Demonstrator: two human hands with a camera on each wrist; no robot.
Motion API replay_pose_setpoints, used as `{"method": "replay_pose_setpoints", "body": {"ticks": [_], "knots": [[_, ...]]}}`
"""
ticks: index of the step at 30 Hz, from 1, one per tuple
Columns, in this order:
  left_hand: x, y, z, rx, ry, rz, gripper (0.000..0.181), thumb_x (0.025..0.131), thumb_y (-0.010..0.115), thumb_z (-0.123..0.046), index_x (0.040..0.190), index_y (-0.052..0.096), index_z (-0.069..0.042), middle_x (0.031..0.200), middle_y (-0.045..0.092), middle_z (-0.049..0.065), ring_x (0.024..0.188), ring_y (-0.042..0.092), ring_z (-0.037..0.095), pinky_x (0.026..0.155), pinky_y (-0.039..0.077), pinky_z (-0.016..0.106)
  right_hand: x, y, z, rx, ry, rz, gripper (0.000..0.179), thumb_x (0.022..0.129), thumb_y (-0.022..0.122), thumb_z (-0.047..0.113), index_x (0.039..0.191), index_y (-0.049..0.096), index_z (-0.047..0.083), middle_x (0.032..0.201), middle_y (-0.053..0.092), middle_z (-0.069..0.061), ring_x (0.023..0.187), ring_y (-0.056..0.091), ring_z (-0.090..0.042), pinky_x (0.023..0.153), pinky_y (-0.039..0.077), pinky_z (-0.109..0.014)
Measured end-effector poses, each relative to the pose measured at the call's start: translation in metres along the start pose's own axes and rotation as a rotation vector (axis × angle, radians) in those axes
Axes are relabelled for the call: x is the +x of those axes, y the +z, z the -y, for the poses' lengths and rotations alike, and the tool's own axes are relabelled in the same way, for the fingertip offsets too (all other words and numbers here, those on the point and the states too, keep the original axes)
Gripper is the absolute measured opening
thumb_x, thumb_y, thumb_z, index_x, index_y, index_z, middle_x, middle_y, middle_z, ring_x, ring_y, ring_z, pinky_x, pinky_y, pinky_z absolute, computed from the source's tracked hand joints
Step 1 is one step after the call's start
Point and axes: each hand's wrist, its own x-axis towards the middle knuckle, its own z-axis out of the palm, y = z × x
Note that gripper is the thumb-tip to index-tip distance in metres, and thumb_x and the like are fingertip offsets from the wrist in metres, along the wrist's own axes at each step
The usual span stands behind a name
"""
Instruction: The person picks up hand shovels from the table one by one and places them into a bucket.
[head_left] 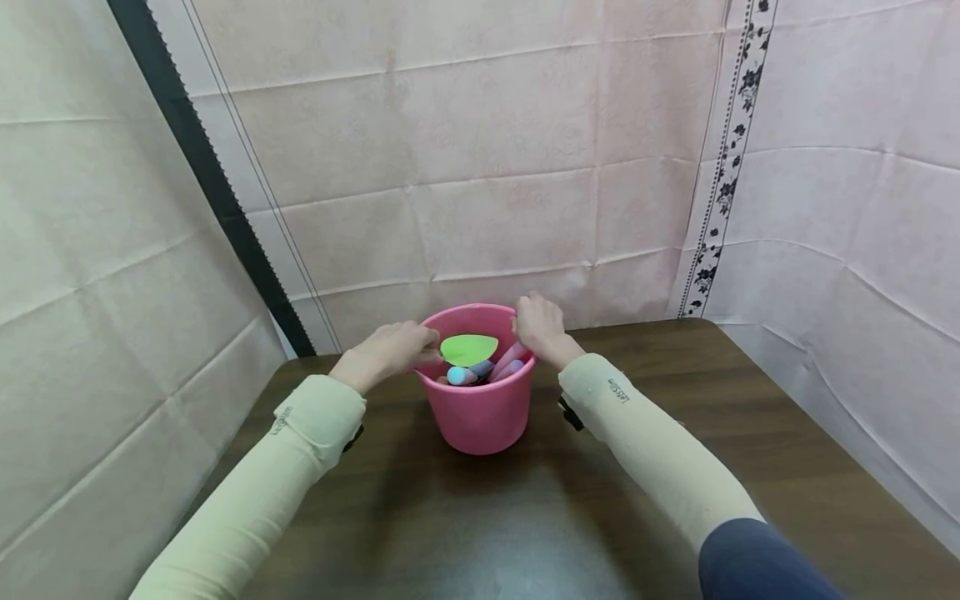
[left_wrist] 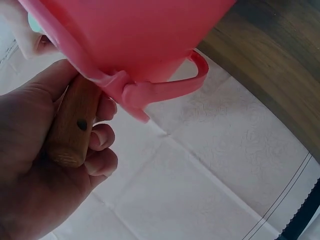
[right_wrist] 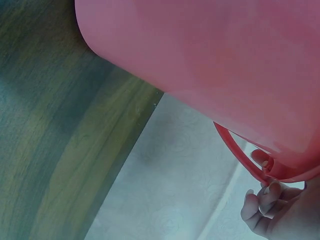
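Note:
A pink bucket (head_left: pixel 480 417) stands on the brown table. At its left rim my left hand (head_left: pixel 393 350) grips a wooden handle (left_wrist: pixel 75 120) with a dark hole near its end. Beside those fingers, over the bucket's mouth, shows a bright green flat piece (head_left: pixel 468 350); whether it joins the handle is hidden. My right hand (head_left: pixel 540 325) holds the bucket's right rim, its fingers curled by the carrying handle (right_wrist: pixel 240 155). Inside the bucket lie a light blue rounded end (head_left: pixel 461 376) and pinkish-purple pieces (head_left: pixel 510 367), partly covered.
The wood-grain table (head_left: pixel 637 467) spreads around the bucket. Pale creased cloth (head_left: pixel 487 167) hangs behind it and along both sides, close to the table's edges. On the left wrist side, the bucket's carrying handle (left_wrist: pixel 175 90) sticks out from the rim.

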Motion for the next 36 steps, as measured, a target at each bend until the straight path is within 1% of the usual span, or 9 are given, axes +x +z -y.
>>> {"method": "replay_pose_setpoints", "body": {"ticks": [3, 7, 11, 15, 18, 23, 27, 30, 36], "knots": [[0.003, 0.001, -0.001, 0.029, 0.002, 0.003, 0.015, 0.093, 0.062, -0.029, 0.097, 0.067, -0.015, 0.075, 0.061, -0.002, 0.07, 0.053, 0.015, 0.065, 0.043, 0.028, 0.0, 0.0, 0.0, -0.001, -0.001, 0.004, 0.021, 0.092, 0.06, 0.023, 0.092, 0.07, 0.004, 0.1, 0.063, -0.012, 0.086, 0.064, -0.029, 0.077, 0.055, -0.043], [0.006, 0.001, -0.002, 0.043, -0.006, -0.002, 0.013, 0.093, 0.063, -0.028, 0.093, 0.065, -0.015, 0.074, 0.059, -0.001, 0.07, 0.053, 0.016, 0.064, 0.043, 0.027, 0.001, -0.001, 0.001, 0.0, -0.002, 0.003, 0.021, 0.092, 0.06, 0.022, 0.092, 0.069, 0.004, 0.1, 0.063, -0.012, 0.086, 0.064, -0.028, 0.077, 0.055, -0.043], [0.011, 0.002, -0.005, 0.072, 0.013, -0.005, 0.013, 0.092, 0.064, -0.028, 0.091, 0.065, -0.015, 0.074, 0.06, -0.001, 0.07, 0.052, 0.015, 0.066, 0.045, 0.028, 0.001, -0.002, 0.001, -0.007, 0.002, -0.001, 0.021, 0.092, 0.06, 0.023, 0.092, 0.069, 0.004, 0.099, 0.062, -0.012, 0.087, 0.065, -0.029, 0.077, 0.054, -0.044], [0.017, 0.007, -0.007, 0.102, 0.038, -0.015, 0.014, 0.092, 0.064, -0.027, 0.09, 0.068, -0.014, 0.076, 0.062, -0.002, 0.07, 0.052, 0.014, 0.068, 0.046, 0.028, 0.001, -0.003, 0.001, -0.005, 0.008, 0.003, 0.021, 0.092, 0.06, 0.023, 0.091, 0.069, 0.005, 0.099, 0.061, -0.011, 0.087, 0.064, -0.03, 0.078, 0.054, -0.044], [0.02, 0.011, -0.006, 0.129, 0.05, -0.037, 0.016, 0.091, 0.065, -0.028, 0.084, 0.068, -0.014, 0.075, 0.061, -0.002, 0.069, 0.052, 0.015, 0.067, 0.045, 0.029, 0.0, -0.003, 0.001, 0.003, 0.008, 0.004, 0.021, 0.093, 0.059, 0.023, 0.09, 0.069, 0.005, 0.099, 0.061, -0.011, 0.089, 0.064, -0.031, 0.079, 0.053, -0.046], [0.024, 0.016, -0.005, 0.179, 0.042, -0.052, 0.02, 0.09, 0.066, -0.029, 0.077, 0.066, -0.014, 0.076, 0.061, 0.001, 0.074, 0.056, 0.019, 0.068, 0.045, 0.035, 0.0, -0.001, 0.0, 0.003, 0.001, 0.003, 0.022, 0.093, 0.059, 0.024, 0.092, 0.069, 0.004, 0.102, 0.063, -0.012, 0.093, 0.065, -0.034, 0.081, 0.053, -0.048], [0.028, 0.02, -0.006, 0.172, 0.015, -0.029, 0.02, 0.09, 0.065, -0.029, 0.078, 0.068, -0.013, 0.08, 0.063, 0.002, 0.08, 0.058, 0.019, 0.073, 0.045, 0.037, 0.0, 0.0, 0.0, 0.011, 0.006, 0.006, 0.021, 0.093, 0.059, 0.023, 0.091, 0.069, 0.005, 0.101, 0.063, -0.012, 0.092, 0.065, -0.033, 0.081, 0.053, -0.047], [0.03, 0.021, -0.008, 0.162, -0.008, -0.015, 0.02, 0.091, 0.065, -0.028, 0.077, 0.067, -0.013, 0.078, 0.062, 0.001, 0.079, 0.056, 0.018, 0.075, 0.045, 0.038, 0.0, -0.002, 0.001, 0.01, 0.005, 0.004, 0.021, 0.093, 0.06, 0.023, 0.09, 0.069, 0.005, 0.101, 0.063, -0.011, 0.091, 0.065, -0.032, 0.08, 0.053, -0.046], [0.036, 0.023, -0.013, 0.211, -0.011, -0.012, 0.018, 0.091, 0.063, -0.021, 0.077, 0.067, -0.01, 0.074, 0.063, 0.004, 0.073, 0.056, 0.02, 0.075, 0.049, 0.038, -0.001, -0.002, 0.001, 0.009, 0.009, 0.012, 0.021, 0.093, 0.059, 0.023, 0.091, 0.069, 0.005, 0.099, 0.062, -0.011, 0.089, 0.064, -0.03, 0.08, 0.053, -0.045]]}}
